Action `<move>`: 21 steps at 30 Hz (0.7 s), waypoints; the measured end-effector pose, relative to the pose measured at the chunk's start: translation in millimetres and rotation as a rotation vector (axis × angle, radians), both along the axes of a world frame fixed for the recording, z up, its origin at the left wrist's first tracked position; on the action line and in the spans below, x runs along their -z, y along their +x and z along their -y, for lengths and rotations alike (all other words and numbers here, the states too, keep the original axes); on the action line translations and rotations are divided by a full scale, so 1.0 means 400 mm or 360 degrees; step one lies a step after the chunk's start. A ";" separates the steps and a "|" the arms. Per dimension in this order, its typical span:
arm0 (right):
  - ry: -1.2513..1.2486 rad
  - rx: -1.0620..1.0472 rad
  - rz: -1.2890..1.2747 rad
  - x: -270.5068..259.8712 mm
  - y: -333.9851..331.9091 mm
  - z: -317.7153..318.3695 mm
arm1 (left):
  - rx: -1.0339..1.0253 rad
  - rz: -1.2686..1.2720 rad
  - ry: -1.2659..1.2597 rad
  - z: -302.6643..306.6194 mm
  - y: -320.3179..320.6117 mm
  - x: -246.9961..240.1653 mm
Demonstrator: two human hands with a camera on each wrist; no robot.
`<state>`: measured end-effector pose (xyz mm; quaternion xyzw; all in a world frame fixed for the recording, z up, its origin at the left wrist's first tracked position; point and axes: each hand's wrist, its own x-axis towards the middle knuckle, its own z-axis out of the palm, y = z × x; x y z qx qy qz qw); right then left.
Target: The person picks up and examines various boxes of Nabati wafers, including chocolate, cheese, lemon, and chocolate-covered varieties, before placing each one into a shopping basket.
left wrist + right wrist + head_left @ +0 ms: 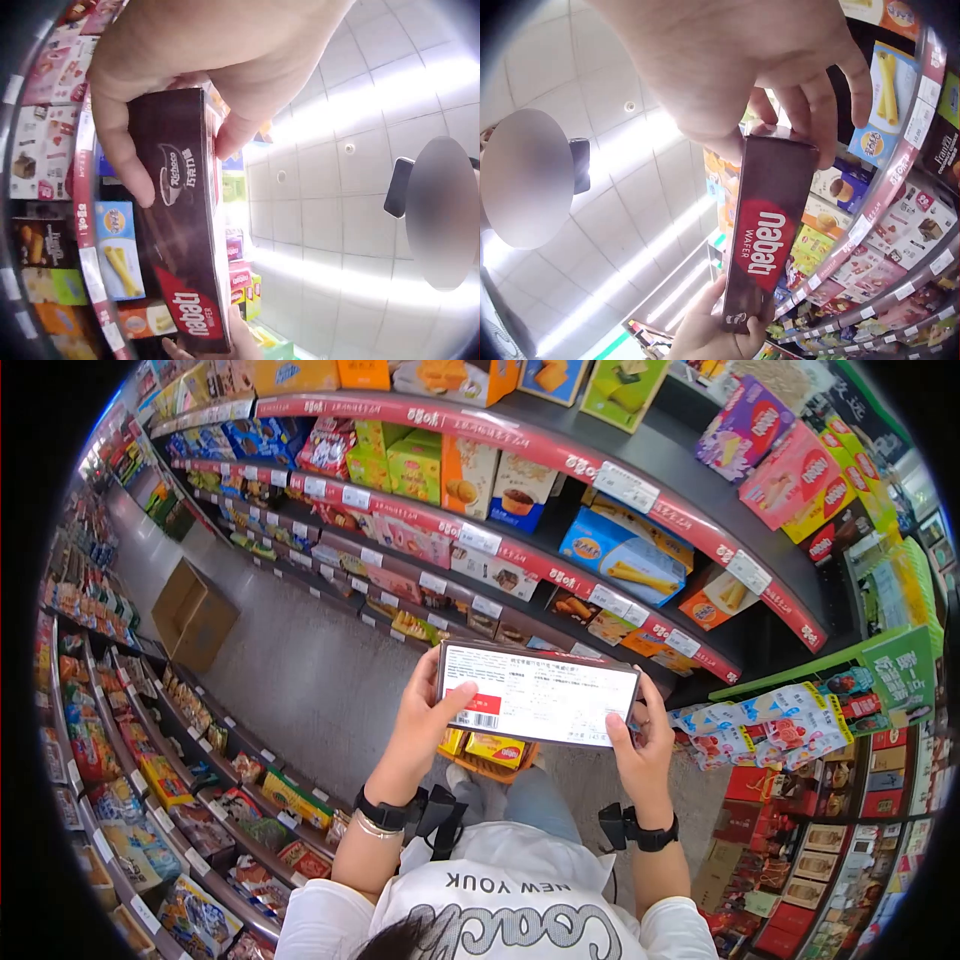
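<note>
A Nabati wafer box (540, 695) is held up between both hands in the head view, its white printed back with a barcode facing the person. The left hand (425, 705) grips one end, thumb on the printed face. At the other end the right hand (643, 738) grips it the same way. Each wrist view shows a dark brown side of the wafer box (180, 225) with a red logo, and fingers behind it. Below the box, an orange basket (500, 772) with yellow packs (495, 748) sits near the person's feet, partly hidden.
Shelves of boxed snacks (620, 555) curve along the front; more packed shelves (190, 760) line the left. An open cardboard box (195, 615) stands on the grey aisle floor (310, 650). Hanging packets (765, 725) and red gift boxes (750, 785) are at the right.
</note>
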<state>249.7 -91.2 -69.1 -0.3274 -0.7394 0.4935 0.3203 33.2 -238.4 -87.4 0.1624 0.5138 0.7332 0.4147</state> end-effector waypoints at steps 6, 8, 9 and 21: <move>-0.0081 -0.0301 0.0167 0.123 -0.082 -0.044 | -0.0228 0.0249 -0.0238 0.029 -0.030 0.130; -0.0201 -0.0422 0.0279 0.196 -0.105 -0.064 | -0.0336 0.0360 -0.0310 0.030 -0.036 0.201; -0.0325 -0.0454 0.0257 0.264 -0.108 -0.070 | -0.0338 0.0410 -0.0392 0.033 -0.035 0.244; -0.1361 -0.0602 0.1193 1.138 -0.087 -0.048 | -0.0478 0.1015 -0.1263 0.111 0.103 1.153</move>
